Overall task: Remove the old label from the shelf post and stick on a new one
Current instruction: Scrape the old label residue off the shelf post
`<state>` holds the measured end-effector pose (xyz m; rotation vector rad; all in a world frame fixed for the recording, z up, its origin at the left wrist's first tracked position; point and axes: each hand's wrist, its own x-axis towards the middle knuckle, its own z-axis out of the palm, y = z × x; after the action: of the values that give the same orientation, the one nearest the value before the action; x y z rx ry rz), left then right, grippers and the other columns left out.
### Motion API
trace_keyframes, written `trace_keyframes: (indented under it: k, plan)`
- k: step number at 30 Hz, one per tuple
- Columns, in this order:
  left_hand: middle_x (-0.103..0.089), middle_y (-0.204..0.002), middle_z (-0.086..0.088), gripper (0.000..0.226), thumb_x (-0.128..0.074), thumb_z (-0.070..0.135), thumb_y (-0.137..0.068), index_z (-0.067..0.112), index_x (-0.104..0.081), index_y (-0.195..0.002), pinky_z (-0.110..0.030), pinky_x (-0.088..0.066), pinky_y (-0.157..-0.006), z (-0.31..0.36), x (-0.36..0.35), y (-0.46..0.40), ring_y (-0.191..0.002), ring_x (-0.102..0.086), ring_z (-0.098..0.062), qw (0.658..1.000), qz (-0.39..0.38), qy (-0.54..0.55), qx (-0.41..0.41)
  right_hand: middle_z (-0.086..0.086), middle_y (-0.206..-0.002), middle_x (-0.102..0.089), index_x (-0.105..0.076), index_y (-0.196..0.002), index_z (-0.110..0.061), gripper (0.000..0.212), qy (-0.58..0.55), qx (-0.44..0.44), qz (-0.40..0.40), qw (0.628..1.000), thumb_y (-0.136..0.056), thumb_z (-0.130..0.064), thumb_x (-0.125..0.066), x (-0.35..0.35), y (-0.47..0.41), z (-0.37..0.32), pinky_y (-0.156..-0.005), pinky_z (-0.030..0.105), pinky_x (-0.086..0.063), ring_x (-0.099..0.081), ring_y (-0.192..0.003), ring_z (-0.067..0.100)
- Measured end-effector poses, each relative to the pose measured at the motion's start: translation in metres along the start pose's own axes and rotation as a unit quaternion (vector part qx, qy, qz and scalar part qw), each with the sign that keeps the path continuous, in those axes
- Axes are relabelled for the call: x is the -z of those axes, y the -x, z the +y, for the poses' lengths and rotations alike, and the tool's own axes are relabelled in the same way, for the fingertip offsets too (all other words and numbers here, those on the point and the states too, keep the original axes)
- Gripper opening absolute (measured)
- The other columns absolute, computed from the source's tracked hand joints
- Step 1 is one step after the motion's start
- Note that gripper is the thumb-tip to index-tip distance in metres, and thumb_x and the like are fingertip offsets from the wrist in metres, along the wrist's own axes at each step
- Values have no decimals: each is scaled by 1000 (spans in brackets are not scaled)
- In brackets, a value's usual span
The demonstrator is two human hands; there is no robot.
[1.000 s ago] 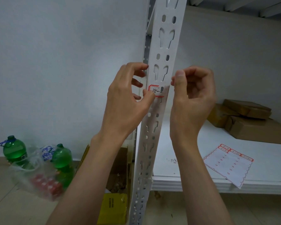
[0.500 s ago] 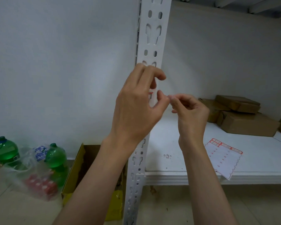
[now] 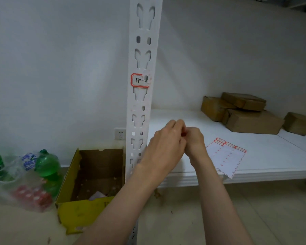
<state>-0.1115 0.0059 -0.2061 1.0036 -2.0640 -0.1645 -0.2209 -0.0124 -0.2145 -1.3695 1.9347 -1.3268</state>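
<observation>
Label remains on the white shelf post [image 3: 141,96]: a red-bordered label [image 3: 139,80] with handwritten marks sits on the post's front face, its right part torn and patchy, well above both hands.

Starting from the far left, two green bottles [image 3: 47,165] stand on the floor behind a clear plastic bag [image 3: 23,188] with something red in it. Just beside them lies an open yellow cardboard box [image 3: 88,184], scraps of paper on its bottom, pushed up against the foot of the post. A wall socket [image 3: 120,134] shows on the wall above the box.

Right of the post, over the white shelf [image 3: 265,163], the two hands meet. The left hand [image 3: 163,147] has its fingers curled toward the right hand [image 3: 193,140], whose fingers are curled as well. Between their fingertips a small red scrap [image 3: 183,133] shows, pinched there; which hand really holds it I cannot tell, since the left hand's knuckles cover most of the contact.

Further right a sheet of labels [image 3: 225,157] with red-bordered stickers along its top lies flat on the shelf, one corner hanging over the front edge. At the back right, brown cardboard parcels [image 3: 251,117] are stacked against the wall.
</observation>
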Motion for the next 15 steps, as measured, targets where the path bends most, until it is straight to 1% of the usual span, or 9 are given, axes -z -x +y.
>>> trace_keyframes:
  k: [1, 3, 5, 7, 10, 12, 15]
  plan:
    - [-57, -106, 2, 17, -49, 8, -97, 19, -52, -110, -39, -55, -77, -3, -6, 2, -86, -62, -20, 1000, -12, -2, 21, 6, -68, -56, -60, -68, 1, 22, 2, -9, -2, 1000, -89, 2, -53, -2, -2, 6, -59, 27, -39, -46, -68, 20]
    - [-56, -110, -2, 24, -47, 3, -97, 18, -48, -116, -40, -56, -77, -8, -16, 5, -88, -63, -23, 997, -33, -4, 64, 2, -70, -61, -67, -69, -4, 21, -3, -25, -14, 1000, -87, 4, -58, -4, -4, 13, -57, 21, -42, -53, -65, 17]
    - [-56, -116, -4, 33, -47, 0, -96, 18, -43, -125, -38, -56, -80, -13, -22, 7, -92, -63, -23, 992, -54, 11, 111, -1, -71, -64, -72, -78, -2, 11, 4, -31, -31, 999, -84, 4, -66, -4, -5, 17, -59, 19, -43, -56, -66, 10]
    - [-52, -124, -5, 40, -51, 1, -95, 17, -41, -130, -36, -55, -83, -18, -28, 8, -97, -62, -22, 987, -72, 25, 142, 2, -72, -67, -75, -80, 0, 5, 14, -29, -37, 999, -81, 3, -71, -2, -7, 21, -62, 22, -47, -58, -66, 12]
    - [-46, -131, -3, 45, -60, 8, -93, 18, -41, -133, -30, -52, -85, -23, -32, 9, -104, -59, -20, 982, -86, 43, 161, 5, -74, -73, -79, -77, -5, 5, 25, -25, -32, 999, -79, -1, -78, -1, -9, 24, -71, 34, -57, -62, -66, 16]
    - [-46, -131, -2, 48, -64, 12, -92, 18, -41, -133, -28, -50, -88, -25, -35, 9, -108, -57, -19, 978, -89, 58, 178, 5, -76, -74, -81, -80, -7, 2, 21, -32, -28, 999, -81, -9, -82, 0, -10, 23, -76, 37, -61, -63, -66, 19]
    - [-51, -125, -3, 46, -66, 14, -91, 19, -43, -130, -33, -52, -89, -29, -38, 9, -107, -57, -19, 971, -87, 85, 207, 8, -85, -77, -82, -85, -8, 4, 11, -27, -26, 999, -85, -9, -78, 1, -12, 23, -81, 40, -61, -64, -66, 18]
